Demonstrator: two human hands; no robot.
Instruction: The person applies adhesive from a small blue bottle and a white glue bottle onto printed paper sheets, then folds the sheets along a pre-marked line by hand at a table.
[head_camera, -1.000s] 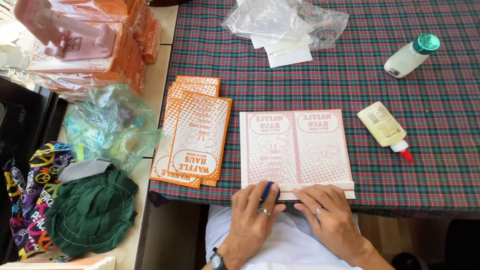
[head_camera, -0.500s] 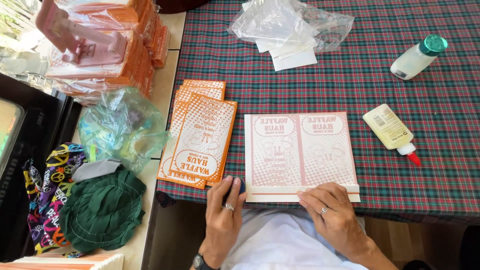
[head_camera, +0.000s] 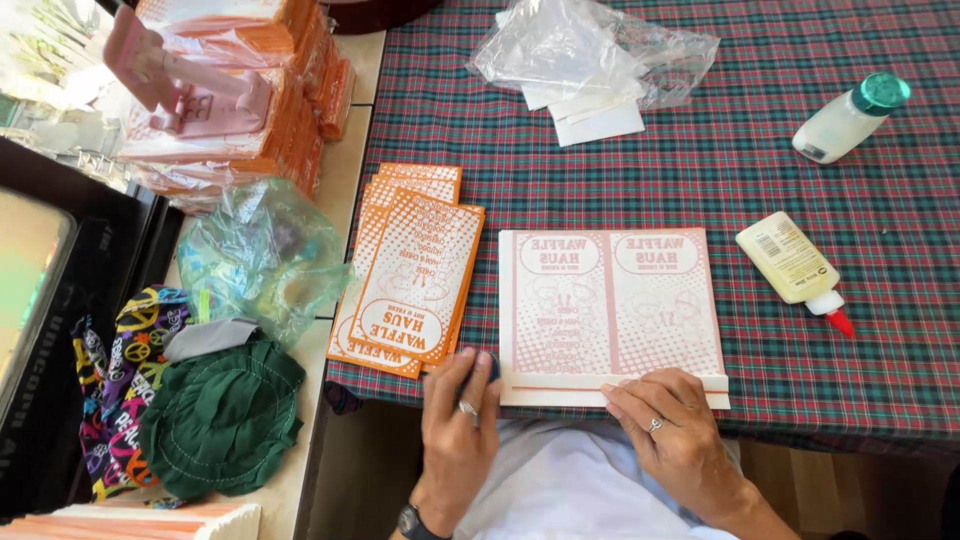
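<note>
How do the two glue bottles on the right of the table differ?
The yellowish bottle lies nearer the flat printed sheet, its red tip pointing toward the table's near edge. The white bottle lies farther back and has a teal cap pointing away. The yellowish one looks flatter and more rectangular, the white one rounder. Both lie on their sides on the plaid tablecloth, untouched by either hand.

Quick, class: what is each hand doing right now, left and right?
Left hand: closed around a small dark object by the sheet's corner.
Right hand: open, flat on the printed paper sheet.

Both hands (head_camera: 460, 420) (head_camera: 670, 425) press paper sheet (head_camera: 610, 310) near table edge (head_camera: 850, 425).
</note>
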